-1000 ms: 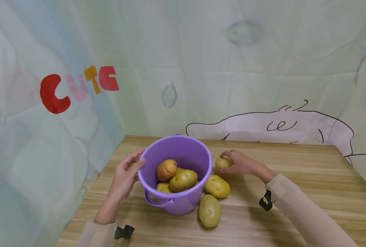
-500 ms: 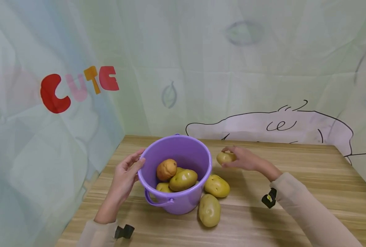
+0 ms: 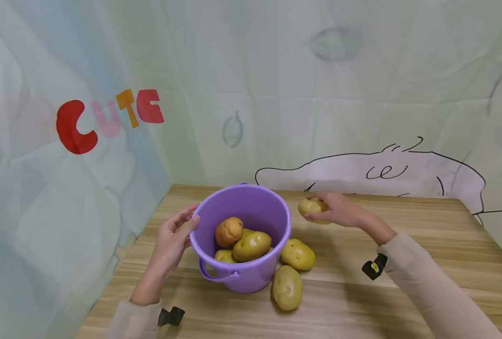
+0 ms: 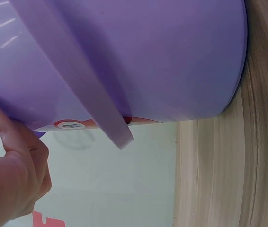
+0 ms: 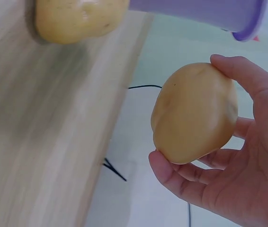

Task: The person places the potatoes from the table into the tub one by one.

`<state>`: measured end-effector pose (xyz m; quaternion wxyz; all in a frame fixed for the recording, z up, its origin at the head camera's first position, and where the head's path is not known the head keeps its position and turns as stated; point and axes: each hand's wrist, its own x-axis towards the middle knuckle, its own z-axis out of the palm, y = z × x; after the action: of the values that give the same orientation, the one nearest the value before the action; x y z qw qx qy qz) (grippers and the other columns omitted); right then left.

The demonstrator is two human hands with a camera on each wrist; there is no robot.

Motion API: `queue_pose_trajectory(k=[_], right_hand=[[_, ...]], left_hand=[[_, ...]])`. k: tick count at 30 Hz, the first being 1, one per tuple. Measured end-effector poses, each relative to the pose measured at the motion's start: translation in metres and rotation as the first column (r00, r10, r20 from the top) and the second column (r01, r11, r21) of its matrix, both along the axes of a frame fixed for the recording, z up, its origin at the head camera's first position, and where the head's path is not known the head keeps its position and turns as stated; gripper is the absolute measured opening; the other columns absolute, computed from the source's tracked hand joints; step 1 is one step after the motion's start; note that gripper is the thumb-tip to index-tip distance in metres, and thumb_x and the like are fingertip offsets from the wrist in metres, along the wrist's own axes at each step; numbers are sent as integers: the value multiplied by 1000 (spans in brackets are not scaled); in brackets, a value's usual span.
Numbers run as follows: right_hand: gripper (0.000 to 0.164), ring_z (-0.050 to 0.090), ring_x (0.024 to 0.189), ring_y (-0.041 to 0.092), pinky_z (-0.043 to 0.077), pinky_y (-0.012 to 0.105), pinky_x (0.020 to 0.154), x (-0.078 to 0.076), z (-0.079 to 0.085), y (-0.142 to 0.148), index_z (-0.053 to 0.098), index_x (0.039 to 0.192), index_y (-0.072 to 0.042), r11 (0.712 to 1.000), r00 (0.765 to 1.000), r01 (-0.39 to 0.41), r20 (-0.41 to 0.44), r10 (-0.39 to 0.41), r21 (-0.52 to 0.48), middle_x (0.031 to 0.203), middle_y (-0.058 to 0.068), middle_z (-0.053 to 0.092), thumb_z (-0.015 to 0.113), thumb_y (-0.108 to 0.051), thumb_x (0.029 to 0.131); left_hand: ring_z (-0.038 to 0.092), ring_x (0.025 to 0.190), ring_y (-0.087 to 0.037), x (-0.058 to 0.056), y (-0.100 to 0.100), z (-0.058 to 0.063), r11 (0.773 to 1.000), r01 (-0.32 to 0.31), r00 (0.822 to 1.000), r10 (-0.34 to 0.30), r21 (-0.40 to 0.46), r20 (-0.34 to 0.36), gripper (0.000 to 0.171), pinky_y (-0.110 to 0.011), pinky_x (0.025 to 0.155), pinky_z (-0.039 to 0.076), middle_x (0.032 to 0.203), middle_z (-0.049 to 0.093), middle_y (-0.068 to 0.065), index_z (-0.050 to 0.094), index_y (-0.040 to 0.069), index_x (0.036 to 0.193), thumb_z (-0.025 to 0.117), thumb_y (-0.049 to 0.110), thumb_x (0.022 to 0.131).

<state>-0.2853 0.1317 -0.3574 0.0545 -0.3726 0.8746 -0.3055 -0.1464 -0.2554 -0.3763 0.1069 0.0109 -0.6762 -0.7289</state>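
A purple bucket [image 3: 251,278] stands on the table, tilted a little toward the camera in the head view. My left hand [image 3: 171,240] holds its rim on the left side, thumb over the edge; in the left wrist view the hand [image 4: 15,175] shows beside the bucket's wall [image 4: 172,56]. Inside lie several potatoes, among them a brown one [image 3: 229,231] and a yellow-green one [image 3: 252,246]. My right hand [image 3: 344,210] grips a pale potato [image 5: 195,113] between thumb and fingers, raised above the table to the right of the bucket.
Two more potatoes lie right of the bucket: a yellow one [image 3: 297,254] and a greenish one [image 3: 287,288] nearer the front. The bucket's handle [image 3: 218,278] hangs down at the front left. A printed cloth [image 3: 276,94] rises behind the wooden table [image 3: 425,245].
The right hand has lifted the pale potato off the table and moved slightly up and to the right with it. The left hand and bucket have stayed in place.
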Motion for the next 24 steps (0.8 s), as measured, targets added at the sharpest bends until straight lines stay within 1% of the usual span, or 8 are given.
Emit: queue_pose_trajectory(k=[2, 4, 8, 12, 18, 21, 24], right_hand=[[59, 59, 82, 19, 55, 33, 70, 1, 5, -1, 55, 132, 6, 1000, 1000, 1, 3, -1, -8, 95, 6, 64, 73, -33, 91], [56, 58, 80, 18, 53, 32, 67, 2, 9, -2, 58, 129, 5, 1000, 1000, 7, -15, -7, -8, 93, 5, 63, 73, -33, 91], [54, 57, 85, 18, 53, 32, 70, 5, 16, -4, 59, 127, 1, 1000, 999, 16, -34, -16, -4, 99, 6, 63, 73, -36, 91], [57, 58, 87, 19, 54, 33, 73, 8, 23, -5, 58, 131, 0, 1000, 999, 28, -40, -28, 8, 104, 8, 64, 72, -39, 92], [62, 60, 78, 17, 55, 32, 66, 10, 33, -9, 56, 134, 1, 999, 999, 37, -28, -37, 10, 94, 6, 65, 71, -42, 92], [62, 58, 78, 17, 54, 32, 67, 12, 39, -10, 56, 135, 1, 999, 998, 45, -36, -44, 11, 95, 5, 65, 70, -43, 93], [61, 57, 80, 17, 53, 32, 70, 14, 44, -12, 56, 134, 1, 999, 997, 48, -66, -48, 5, 96, 5, 64, 69, -42, 93]], left_hand=[[65, 85, -10, 0, 0, 0, 1000, 0, 1000, 0, 0, 1, 44, -27, 71, 62, 105, 55, -6, 49, -4, 142, 59, 12, 102], [65, 86, -10, 0, 0, 0, 1000, 1, 1000, -1, -1, 3, 44, -28, 72, 62, 106, 54, -7, 49, -4, 143, 59, 12, 102], [65, 87, -10, 0, 0, 0, 1000, 3, 1000, -3, 0, 8, 45, -28, 73, 62, 106, 54, -7, 49, -3, 143, 59, 12, 102], [65, 87, -10, 0, 0, -1, 1000, 7, 1000, -7, 1, 7, 45, -28, 73, 62, 107, 54, -7, 48, -3, 143, 59, 12, 102], [64, 86, -10, 0, 1, 0, 1000, 6, 1000, -6, -1, 0, 44, -26, 70, 62, 105, 54, -6, 48, -4, 143, 58, 12, 102], [64, 85, -10, 0, 0, 0, 1000, 4, 1000, -4, -2, -1, 45, -26, 70, 62, 105, 54, -5, 49, -4, 143, 58, 12, 102], [65, 86, -11, 1, 0, 0, 1000, 5, 1000, -5, -3, -2, 45, -27, 70, 62, 105, 54, -6, 49, -3, 143, 59, 13, 102]])
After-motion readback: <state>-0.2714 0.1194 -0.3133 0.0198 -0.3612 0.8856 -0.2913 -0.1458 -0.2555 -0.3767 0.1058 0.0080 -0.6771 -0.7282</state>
